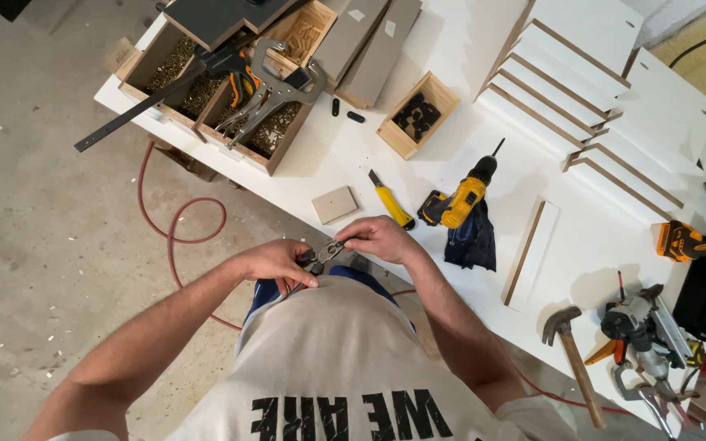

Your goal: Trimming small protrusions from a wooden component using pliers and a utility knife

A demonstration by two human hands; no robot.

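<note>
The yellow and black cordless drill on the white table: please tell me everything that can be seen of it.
The yellow and black cordless drill lies on its side on the white table, its body seemingly plastic. A thin bit sticks out of the black chuck, pointing up and to the right in the picture. Its black battery base sits at the lower left end. It rests partly on a dark blue cloth. A yellow utility knife lies just left of it. No hand touches it.

a small pair of dark metal pliers (320, 257) lies gripped between both hands, close against the person's waist at the near edge of the white table. its jaws point right and slightly far, apparently nearly closed.
</note>
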